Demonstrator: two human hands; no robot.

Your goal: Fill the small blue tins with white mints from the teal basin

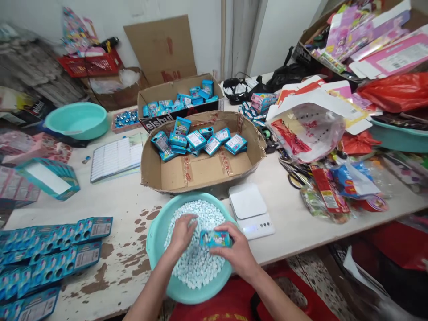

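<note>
A turquoise basin (155, 249) full of small white candy-like pieces (197, 267) sits at the table's front edge. Over its right side, my right hand (240, 252) grips a small blue printed box (219, 239) between thumb and fingers, its end turned left. My left hand (182, 232) is just above the white pieces, left of the box, with fingers curled in toward the thumb. Whatever those fingers hold, if anything, is hidden. Behind the basin, a cut-down cardboard carton (203, 167) contains several similar blue boxes (196, 139).
A white digital scale (249, 205) stands right of the basin. Rows of blue boxes (53, 267) lie at front left. Another carton (180, 113) of blue boxes is at the back. Scissors (296, 174) and plastic wrappers (329, 191) lie to the right; an unfilled-looking turquoise basin (78, 122) is back left.
</note>
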